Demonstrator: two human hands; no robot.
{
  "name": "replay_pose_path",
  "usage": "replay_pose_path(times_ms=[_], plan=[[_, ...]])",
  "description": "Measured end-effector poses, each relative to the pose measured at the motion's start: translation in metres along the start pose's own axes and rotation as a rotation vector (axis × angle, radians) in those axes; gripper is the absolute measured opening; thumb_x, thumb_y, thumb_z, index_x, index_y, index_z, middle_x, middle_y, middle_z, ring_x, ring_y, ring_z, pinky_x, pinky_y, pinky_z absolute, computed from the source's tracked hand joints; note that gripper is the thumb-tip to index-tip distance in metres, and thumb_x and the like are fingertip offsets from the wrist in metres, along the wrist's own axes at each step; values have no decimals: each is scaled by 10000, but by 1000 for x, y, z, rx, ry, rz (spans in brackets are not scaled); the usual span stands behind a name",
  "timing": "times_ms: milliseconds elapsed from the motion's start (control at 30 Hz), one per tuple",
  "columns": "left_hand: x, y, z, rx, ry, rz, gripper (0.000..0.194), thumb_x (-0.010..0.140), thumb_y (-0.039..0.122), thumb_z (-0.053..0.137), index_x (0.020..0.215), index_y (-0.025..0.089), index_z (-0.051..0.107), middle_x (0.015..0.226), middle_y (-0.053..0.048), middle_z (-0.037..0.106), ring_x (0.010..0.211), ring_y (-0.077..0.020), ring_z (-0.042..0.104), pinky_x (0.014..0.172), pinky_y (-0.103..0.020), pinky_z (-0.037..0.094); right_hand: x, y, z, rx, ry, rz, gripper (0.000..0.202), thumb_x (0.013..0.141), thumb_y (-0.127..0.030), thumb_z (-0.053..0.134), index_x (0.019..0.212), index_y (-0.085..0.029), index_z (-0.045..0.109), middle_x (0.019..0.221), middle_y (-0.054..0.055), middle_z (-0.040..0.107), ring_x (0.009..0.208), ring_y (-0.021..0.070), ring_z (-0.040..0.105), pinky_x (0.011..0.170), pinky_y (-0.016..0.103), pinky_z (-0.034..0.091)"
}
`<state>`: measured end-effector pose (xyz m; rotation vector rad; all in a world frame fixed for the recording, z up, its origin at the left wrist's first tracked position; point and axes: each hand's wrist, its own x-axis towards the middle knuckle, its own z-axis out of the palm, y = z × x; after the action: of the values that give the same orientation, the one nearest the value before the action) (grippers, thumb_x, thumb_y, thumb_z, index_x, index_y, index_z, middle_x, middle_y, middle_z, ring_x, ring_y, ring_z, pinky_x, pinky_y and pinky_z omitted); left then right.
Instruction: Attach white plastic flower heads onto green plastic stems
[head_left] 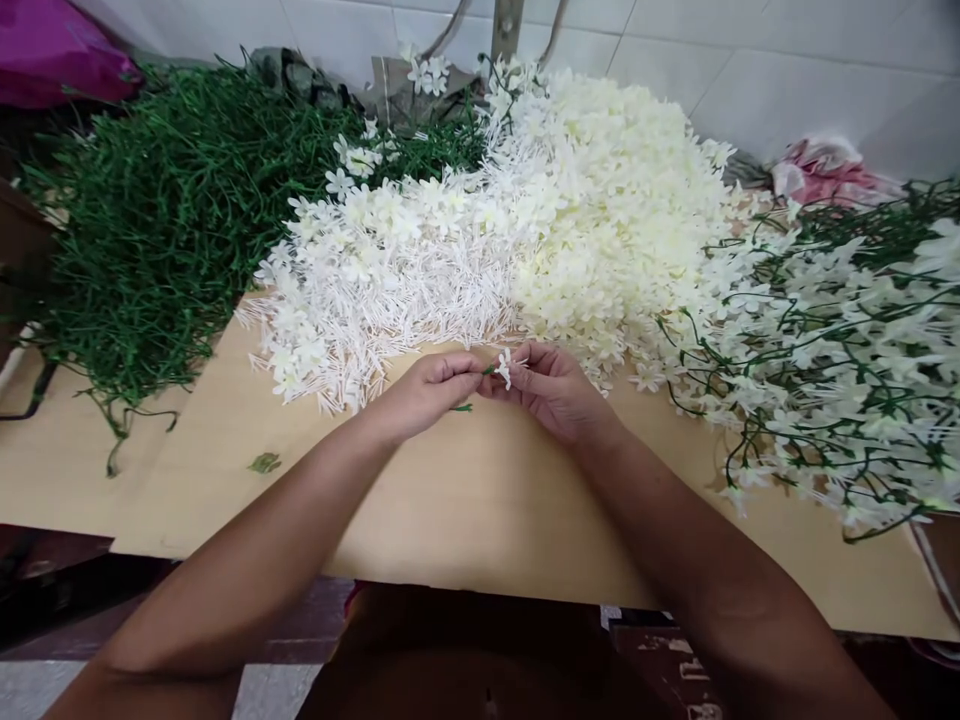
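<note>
My left hand [442, 385] is closed, pinching a green plastic stem [488, 370] between thumb and fingers. One green tip of it pokes out below that hand. Fingers of my right hand [559, 390] are closed on a small white artificial flower [505, 369], with a thin white pin-like piece beside it. Flower and stem meet or nearly meet between the two hands; whether they are joined I cannot tell. Just behind my hands lies a pile of thin white flower pins [457, 300], and pale yellow flower heads [630, 190] are heaped to its right.
Bare green stems [172, 200] form a big heap at the left. Stems with white flowers [847, 370] lie at the right. A leaf-like scrap [265, 463] rests on the tabletop [450, 500]. Behind are a purple bag [60, 55], a pink-white cloth [829, 172] and a tiled wall [690, 50].
</note>
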<state>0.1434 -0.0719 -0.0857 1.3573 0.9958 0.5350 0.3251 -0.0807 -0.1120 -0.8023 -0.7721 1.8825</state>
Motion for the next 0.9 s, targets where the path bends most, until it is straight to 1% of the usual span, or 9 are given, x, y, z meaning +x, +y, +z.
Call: replay_pose_path(times_ms=[133, 300, 400, 500, 600, 667, 767, 900], plan=[[1, 3, 2, 75, 1, 34, 154, 783, 290, 511, 710, 168, 571, 610, 41, 465, 613, -93, 429, 598, -231, 361, 0, 0, 0, -48, -26, -8, 297, 619, -329, 897, 669, -196, 637, 673, -31, 704, 734, 169, 723, 867, 433, 600], [1, 5, 4, 96, 15, 50, 205, 801, 289, 495, 652, 164, 562, 617, 29, 486, 626, -98, 457, 629, -244, 383, 0, 1, -1, -52, 17, -9, 295, 608, -331, 901, 678, -201, 645, 699, -35, 715, 686, 154, 705, 812, 409, 610], [0, 7, 3, 94, -2, 42, 189, 790, 280, 516, 661, 164, 592, 622, 22, 521, 634, -105, 485, 643, -248, 399, -1, -1, 1, -76, 4, -1, 311, 599, -350, 903, 651, -203, 634, 681, -35, 706, 642, 150, 691, 782, 400, 609], [-1, 7, 0, 92, -17, 34, 183, 784, 288, 533, 691, 162, 629, 677, 4, 593, 656, -109, 515, 648, -245, 413, -2, -3, 3, -103, -2, 16, 343, 580, -374, 909, 625, -202, 616, 648, -36, 692, 607, 147, 675, 739, 380, 604], [-2, 7, -2, 99, -44, 32, 189, 779, 306, 551, 713, 161, 653, 772, -16, 660, 691, -109, 542, 636, -228, 424, -1, -3, 2, -124, 4, 27, 355, 572, -375, 912, 626, -197, 609, 626, -38, 674, 607, 135, 664, 687, 323, 582], [-2, 6, -3, 101, -60, 32, 194, 777, 323, 569, 712, 162, 656, 791, -20, 672, 695, -108, 547, 613, -214, 419, 0, -3, 0, -128, 2, 28, 355, 570, -370, 914, 629, -193, 612, 625, -38, 665, 614, 124, 658, 661, 290, 564], [-3, 4, -3, 75, -66, 44, 205, 788, 351, 596, 726, 164, 656, 735, -9, 641, 663, -102, 529, 593, -209, 405, 0, -3, -2, -136, -13, 23, 345, 571, -361, 914, 634, -189, 621, 636, -37, 661, 616, 110, 650, 671, 284, 565], [-2, 1, -3, 41, -34, 90, 279, 831, 419, 604, 700, 171, 608, 637, 10, 541, 658, -109, 514, 586, -215, 385, -1, -4, -2, -166, -5, 35, 349, 562, -358, 916, 644, -185, 624, 680, -40, 660, 654, 120, 675, 786, 364, 600]])
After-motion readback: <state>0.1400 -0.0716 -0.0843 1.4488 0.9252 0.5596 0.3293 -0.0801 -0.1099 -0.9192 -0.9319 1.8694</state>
